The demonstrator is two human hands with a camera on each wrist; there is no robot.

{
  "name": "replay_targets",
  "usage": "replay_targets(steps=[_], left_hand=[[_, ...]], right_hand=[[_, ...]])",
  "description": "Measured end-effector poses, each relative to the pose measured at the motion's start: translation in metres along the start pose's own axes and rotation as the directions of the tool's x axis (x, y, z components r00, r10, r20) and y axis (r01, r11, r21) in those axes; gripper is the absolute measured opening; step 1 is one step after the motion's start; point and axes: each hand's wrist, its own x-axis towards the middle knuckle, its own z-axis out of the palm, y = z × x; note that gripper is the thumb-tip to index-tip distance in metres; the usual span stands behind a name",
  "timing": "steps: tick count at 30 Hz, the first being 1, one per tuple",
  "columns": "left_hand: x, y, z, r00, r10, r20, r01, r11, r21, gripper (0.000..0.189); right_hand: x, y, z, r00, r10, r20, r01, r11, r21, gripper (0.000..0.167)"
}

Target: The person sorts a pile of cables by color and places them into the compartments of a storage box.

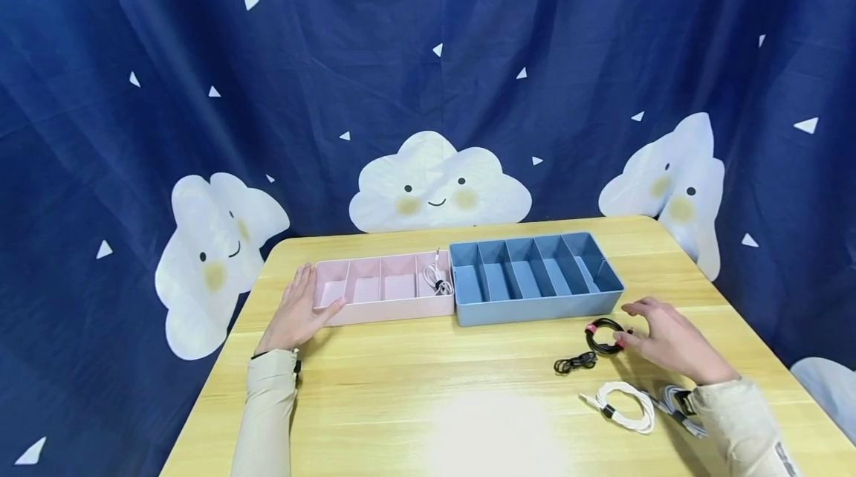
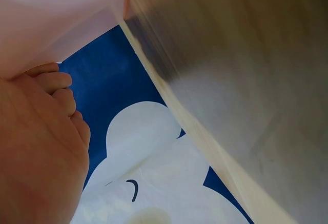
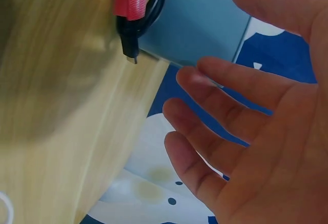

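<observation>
My left hand (image 1: 294, 315) rests against the left end of a pink divided box (image 1: 394, 310), fingers straight along its end wall and thumb over the front edge. In the left wrist view, the fingers (image 2: 54, 83) lie beside the pink wall. At the right, my right hand (image 1: 675, 343) hovers with spread fingers close to a coiled black cable (image 1: 590, 343) bound with red ties. The right wrist view shows that palm (image 3: 277, 152) holding nothing, with the cable's plug (image 3: 130, 44) apart from the fingertips. A blue divided box (image 1: 542, 310) stands just beyond the cable.
A white cable (image 1: 438, 285) with a black tie sits in the pink box's rightmost compartment. Near my right hand lie a small black cable (image 1: 575, 363), a coiled white cable (image 1: 625, 425) and a grey-white cable (image 1: 685, 421), partly behind the sleeve. A blue cloud-patterned curtain (image 1: 321, 76) hangs behind the table.
</observation>
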Motion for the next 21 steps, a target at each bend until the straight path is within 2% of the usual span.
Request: replay_targets(steps=[6,21], left_hand=[[-0.0008,-0.0004,-0.0011,1.000,0.000,0.001,0.000,1.000,0.005,0.111],[-0.0003,0.0004,-0.0008,1.000,0.005,-0.001,-0.005,1.000,-0.016,0.112]], right_hand=[[-0.0027,-0.0006,0.0041,0.999,0.028,0.033,-0.027,0.999,-0.039,0.068],[-0.0044,-0.0011,0.0105,0.997,0.043,0.068,-0.038,0.997,-0.063,0.079]])
